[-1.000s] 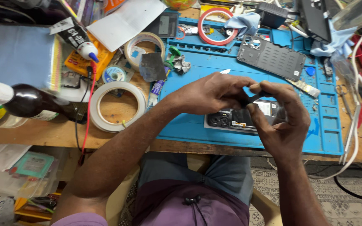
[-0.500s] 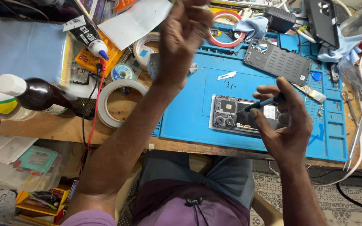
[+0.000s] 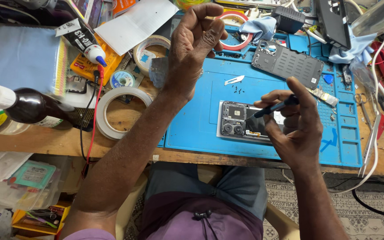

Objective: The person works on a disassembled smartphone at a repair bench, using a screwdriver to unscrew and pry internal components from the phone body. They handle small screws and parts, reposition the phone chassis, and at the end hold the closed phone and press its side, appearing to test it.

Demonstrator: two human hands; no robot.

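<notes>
Black screwdriver (image 3: 275,107) pinched in rt hand (image 3: 296,126) over opened phone (image 3: 245,122); lt hand (image 3: 198,42) raised, fingers loosely curled, empty.

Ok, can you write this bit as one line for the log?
left hand: raised, empty | right hand: holds black tool | tool tip: over opened phone | blue mat

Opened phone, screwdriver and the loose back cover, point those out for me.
Phone (image 3: 238,122): head view, on its exposed inner frame beside the camera lenses.
Screwdriver (image 3: 273,108): head view, on the dark shaft held by the right hand (image 3: 296,129).
Back cover (image 3: 290,64): head view, on its grey inner face.
</notes>
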